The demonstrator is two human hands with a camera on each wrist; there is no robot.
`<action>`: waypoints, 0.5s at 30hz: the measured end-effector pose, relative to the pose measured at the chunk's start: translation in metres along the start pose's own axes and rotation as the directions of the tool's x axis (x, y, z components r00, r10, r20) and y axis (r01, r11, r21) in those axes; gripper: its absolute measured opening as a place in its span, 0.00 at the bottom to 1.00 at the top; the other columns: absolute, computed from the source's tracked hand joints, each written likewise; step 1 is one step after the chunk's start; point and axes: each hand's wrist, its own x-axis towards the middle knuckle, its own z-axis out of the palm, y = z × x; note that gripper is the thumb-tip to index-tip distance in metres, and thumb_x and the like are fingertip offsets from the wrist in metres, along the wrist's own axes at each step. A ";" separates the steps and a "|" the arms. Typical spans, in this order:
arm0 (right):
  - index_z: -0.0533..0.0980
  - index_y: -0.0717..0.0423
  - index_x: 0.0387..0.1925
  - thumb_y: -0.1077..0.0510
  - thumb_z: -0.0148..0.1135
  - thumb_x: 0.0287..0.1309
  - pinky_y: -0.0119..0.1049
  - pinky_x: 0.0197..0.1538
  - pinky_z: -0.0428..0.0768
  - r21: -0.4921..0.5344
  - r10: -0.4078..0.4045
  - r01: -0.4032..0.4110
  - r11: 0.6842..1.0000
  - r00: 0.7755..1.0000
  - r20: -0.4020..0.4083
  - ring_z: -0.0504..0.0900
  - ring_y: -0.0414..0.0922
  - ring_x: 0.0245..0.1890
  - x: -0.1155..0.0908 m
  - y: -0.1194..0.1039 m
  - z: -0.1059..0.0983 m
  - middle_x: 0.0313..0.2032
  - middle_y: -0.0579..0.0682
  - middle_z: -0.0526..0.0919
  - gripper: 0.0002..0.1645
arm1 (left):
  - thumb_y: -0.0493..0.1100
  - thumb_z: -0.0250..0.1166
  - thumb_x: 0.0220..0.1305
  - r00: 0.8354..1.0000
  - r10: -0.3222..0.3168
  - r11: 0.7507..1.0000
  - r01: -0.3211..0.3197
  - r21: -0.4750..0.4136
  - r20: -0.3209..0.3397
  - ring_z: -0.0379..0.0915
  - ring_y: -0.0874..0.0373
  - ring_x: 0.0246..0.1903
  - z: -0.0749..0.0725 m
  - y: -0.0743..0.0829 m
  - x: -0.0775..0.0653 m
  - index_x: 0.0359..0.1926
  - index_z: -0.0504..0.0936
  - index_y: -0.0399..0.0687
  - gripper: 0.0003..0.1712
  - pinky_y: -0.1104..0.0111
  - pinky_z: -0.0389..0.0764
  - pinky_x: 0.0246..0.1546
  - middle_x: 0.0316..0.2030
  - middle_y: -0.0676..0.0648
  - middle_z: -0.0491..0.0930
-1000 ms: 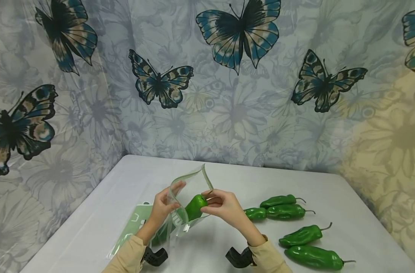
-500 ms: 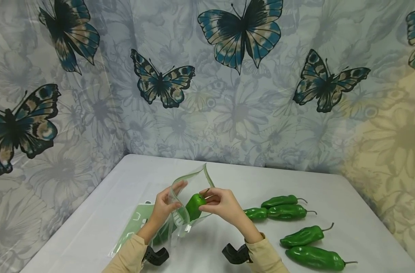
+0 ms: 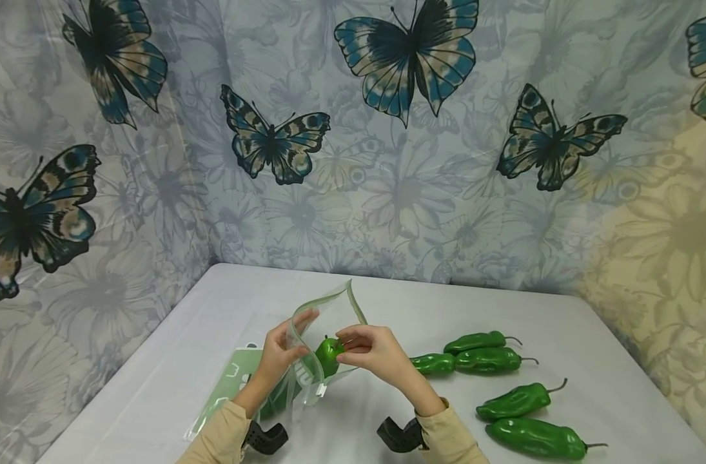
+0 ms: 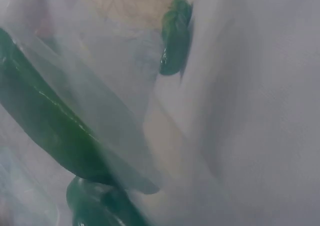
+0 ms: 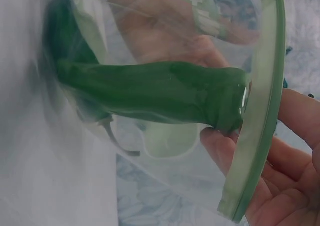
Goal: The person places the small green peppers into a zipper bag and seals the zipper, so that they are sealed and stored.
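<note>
The left forearm (image 3: pixel 251 393) slants in from seven o'clock; the left hand (image 3: pixel 278 348) is curved, thumb parted from the fingers. The right forearm (image 3: pixel 421 390) slants in from five; the right hand (image 3: pixel 376 348) points toward nine, fingers bent. Both beige sleeves (image 3: pixel 216 435) leave the hands bare.

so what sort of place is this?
Probably a staged tabletop recording booth rather than a working kitchen: a butterfly-print backdrop stands behind and beside a plain white table, and black devices sit at both wrists of the person working there.
</note>
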 end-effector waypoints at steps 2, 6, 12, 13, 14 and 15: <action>0.74 0.71 0.45 0.67 0.65 0.48 0.33 0.39 0.77 -0.010 0.009 -0.009 1.000 1.000 0.003 0.79 0.53 0.38 0.001 -0.004 0.000 0.40 0.61 0.78 0.20 | 0.51 0.63 0.54 1.000 0.005 1.000 -0.005 -0.010 0.009 0.61 0.54 0.57 0.000 0.000 0.001 0.58 0.64 0.27 0.39 0.67 0.56 0.58 0.55 0.46 0.70; 0.73 0.74 0.43 0.70 0.63 0.48 0.34 0.39 0.77 -0.034 0.010 -0.009 0.999 1.000 0.026 0.78 0.57 0.38 0.001 -0.020 0.003 0.39 0.64 0.78 0.18 | 0.50 0.63 0.55 0.999 0.021 0.999 -0.020 -0.033 0.026 0.60 0.53 0.58 0.001 0.000 0.002 0.58 0.62 0.25 0.39 0.67 0.56 0.58 0.55 0.45 0.69; 0.74 0.74 0.42 0.71 0.63 0.48 0.35 0.40 0.77 -0.077 0.011 -0.005 0.997 0.997 0.076 0.78 0.58 0.38 0.002 -0.028 0.007 0.39 0.65 0.77 0.17 | 0.48 0.62 0.56 0.998 0.056 0.998 -0.054 -0.042 0.038 0.60 0.52 0.58 0.002 0.001 0.003 0.56 0.58 0.18 0.41 0.67 0.56 0.58 0.55 0.44 0.69; 0.74 0.73 0.42 0.70 0.63 0.48 0.35 0.40 0.77 -0.087 0.012 -0.005 0.996 0.996 0.086 0.78 0.57 0.38 0.003 -0.025 0.007 0.39 0.64 0.78 0.17 | 0.48 0.62 0.56 0.998 0.060 0.997 -0.058 -0.041 0.037 0.60 0.52 0.58 0.001 0.001 0.003 0.56 0.58 0.18 0.41 0.67 0.56 0.58 0.55 0.44 0.69; 0.75 0.72 0.43 0.69 0.64 0.48 0.34 0.40 0.77 -0.101 0.013 -0.003 0.995 0.996 0.092 0.78 0.56 0.38 0.004 -0.021 0.008 0.39 0.62 0.78 0.17 | 0.48 0.62 0.56 0.997 0.064 0.997 -0.062 -0.039 0.037 0.60 0.52 0.58 0.001 0.001 0.003 0.56 0.58 0.18 0.41 0.67 0.56 0.58 0.55 0.43 0.69; 0.75 0.71 0.43 0.68 0.64 0.48 0.34 0.40 0.77 -0.110 0.015 -0.004 0.994 0.995 0.098 0.78 0.55 0.38 0.005 -0.017 0.009 0.39 0.61 0.79 0.17 | 0.48 0.62 0.56 0.997 0.068 0.997 -0.066 -0.035 0.037 0.60 0.52 0.58 0.000 0.001 0.002 0.56 0.59 0.18 0.40 0.67 0.56 0.58 0.55 0.43 0.69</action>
